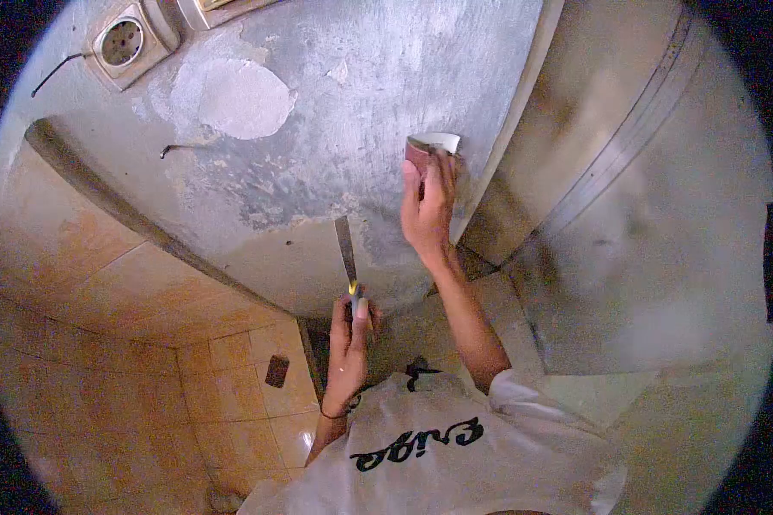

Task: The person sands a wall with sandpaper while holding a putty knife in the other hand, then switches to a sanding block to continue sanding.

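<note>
The right hand (431, 197) grips a bent piece of sandpaper (417, 154), reddish-brown and pale, at the grey wall (361, 112). The left hand (349, 343) is closed round the handle of a scraper (346, 253), blade pointing up; blade contact with the wall cannot be determined. Beyond, a white patch (247, 99) lies near a socket (120, 43).

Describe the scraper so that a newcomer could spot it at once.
Find the grey wall filling the upper middle, then look down to the left hand near its lower edge. The scraper points up from that hand: a slim metal blade, handle marked with yellow. Its straight blade sets it apart from the curled sandpaper in the right hand.
</note>
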